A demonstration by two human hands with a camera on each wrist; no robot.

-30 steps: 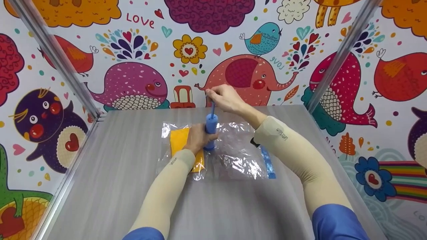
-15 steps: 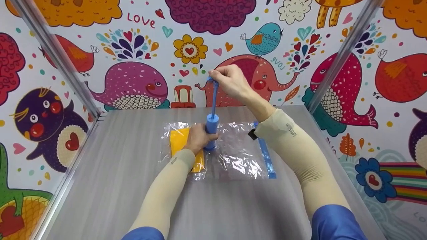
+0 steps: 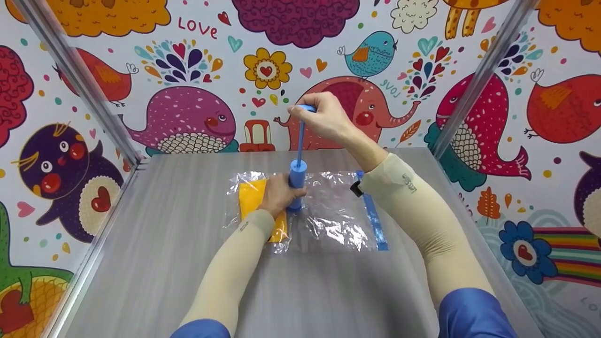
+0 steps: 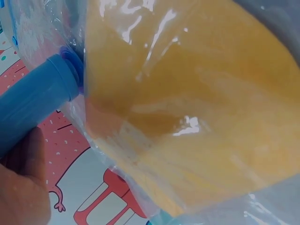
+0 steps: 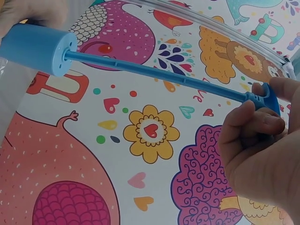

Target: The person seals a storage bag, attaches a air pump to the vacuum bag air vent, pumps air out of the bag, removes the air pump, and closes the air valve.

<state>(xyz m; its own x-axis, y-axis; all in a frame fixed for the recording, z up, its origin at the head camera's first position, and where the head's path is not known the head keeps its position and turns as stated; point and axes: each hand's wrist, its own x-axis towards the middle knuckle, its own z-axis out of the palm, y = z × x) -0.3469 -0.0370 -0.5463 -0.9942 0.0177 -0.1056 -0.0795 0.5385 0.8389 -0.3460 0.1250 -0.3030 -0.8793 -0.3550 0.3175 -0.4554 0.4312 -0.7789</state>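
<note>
On the grey table [image 3: 164,234], a yellow sheet [image 3: 251,195] lies inside a clear plastic bag [image 3: 338,216], partly hidden by the left hand [image 3: 279,192] gripping an upright light-blue hand pump [image 3: 297,172], foot against the bag. The right hand [image 3: 324,115] grasps the handle [image 3: 307,107] atop its exposed rod [image 3: 301,141]; farther right, a blue strip [image 3: 374,220] edges the bag.

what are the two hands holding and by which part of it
A blue hand pump: the left hand grips its barrel, and the right hand holds the handle atop its extended rod.
</note>
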